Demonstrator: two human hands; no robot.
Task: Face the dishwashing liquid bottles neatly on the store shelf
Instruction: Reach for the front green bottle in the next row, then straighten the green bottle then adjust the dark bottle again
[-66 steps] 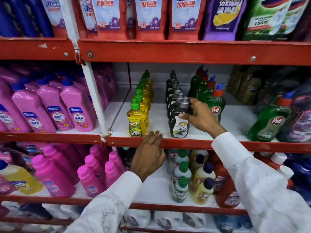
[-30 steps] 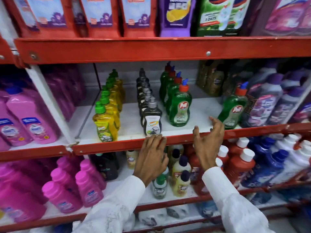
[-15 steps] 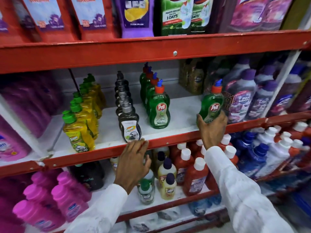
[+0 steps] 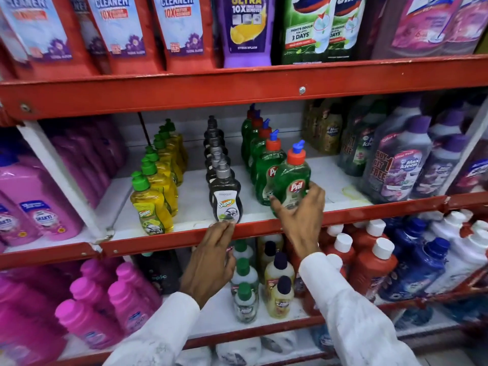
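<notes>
On the middle shelf (image 4: 264, 228) of a red-framed store rack, a person in white sleeves is facing up rows of dishwashing liquid. At far left, pink bottles (image 4: 37, 207) are standing in the neighbouring bay, outside the job. Next comes the file of yellow bottles (image 4: 151, 204), green caps lined one behind another, the front one sitting just behind the shelf's red lip with its label turned outward so shoppers can read it. Beside it, the dark bottles (image 4: 225, 199) are queuing the same way, front label square to the aisle. The left hand (image 4: 211, 260) is resting below that row, its fingertips (image 4: 224, 227) lying loosely on the red lip, holding nothing (most likely steadying the person while the other arm is working). To the right, the right hand (image 4: 301, 215) is wrapping its grip around the lower body of a green Pril bottle (image 4: 291, 183), thumb on the left, fingers on the right, and is bringing it to the shelf front just ahead of the green Pril row (image 4: 264, 165); the bottle is tilting slightly, so whether its base is touching the shelf cannot be told. Its logo is already pointing outward, which suggests it is being set as the row's new face. Purple cleaner bottles (image 4: 401, 165) are filling the far right.
</notes>
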